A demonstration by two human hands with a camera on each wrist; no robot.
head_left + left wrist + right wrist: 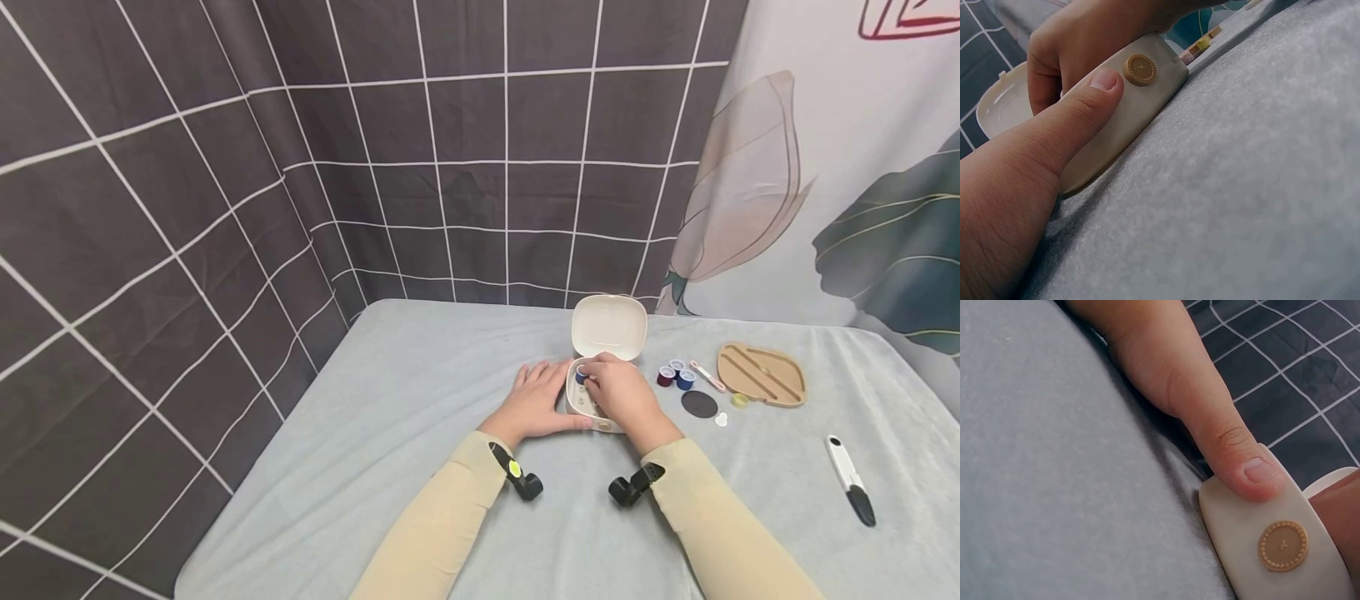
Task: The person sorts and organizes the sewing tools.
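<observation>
A white box (pixel 606 425) with a button-like clasp (pixel 1140 69) stands on the cloth, its lid (pixel 609 327) tipped back. Along its left side lie the straight, spread fingers of my left hand (pixel 531 402); the thumb presses the front wall, as the left wrist view also shows. My right hand (pixel 626 400) reaches into the box from the right, fingers bent, pinching a blue spool (pixel 581 375) near the left inner wall. Small round things lie in the box below it, partly covered by the hand. In the right wrist view the left hand (pixel 1197 394) touches the box (pixel 1241 519).
Right of the box are a dark red spool (pixel 665 377), blue spools (pixel 686 380), a pink-and-white tool (pixel 708 376), a black disc (pixel 699 405), a small white piece (pixel 722 420), a yellow item (pixel 740 401) and a wooden tray (pixel 791 387). A white-and-black tool (pixel 851 481) lies farther right.
</observation>
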